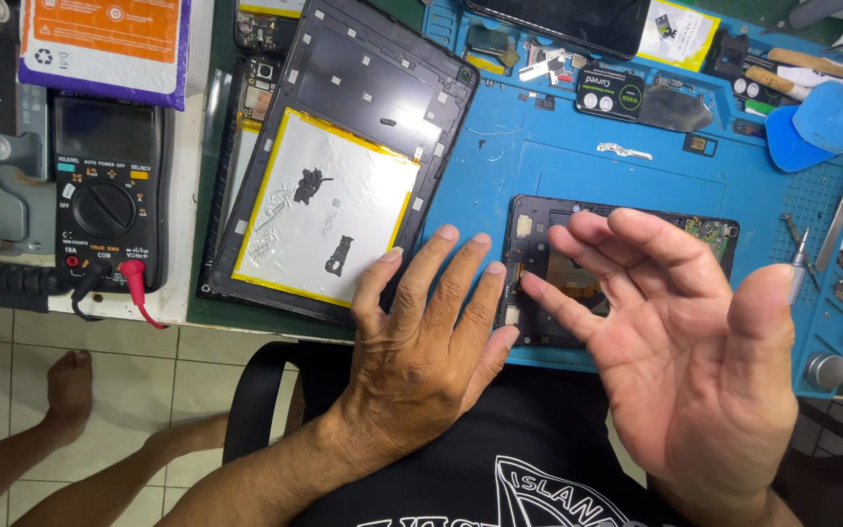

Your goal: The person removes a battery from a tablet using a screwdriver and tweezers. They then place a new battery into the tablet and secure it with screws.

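My left hand lies flat, palm down, on the near edge of the blue work mat, its fingers spread and reaching the left side of a small opened phone body. My right hand hovers palm up over that phone body, fingers apart and empty. The phone's circuit board shows past my fingers. To the left lies an opened tablet with a silver battery edged in yellow.
A black multimeter with red and black leads sits at the left. Blue plastic picks, small screwdrivers, screws and phone parts crowd the mat's right and far edges. Another person's bare legs show on the tiled floor below.
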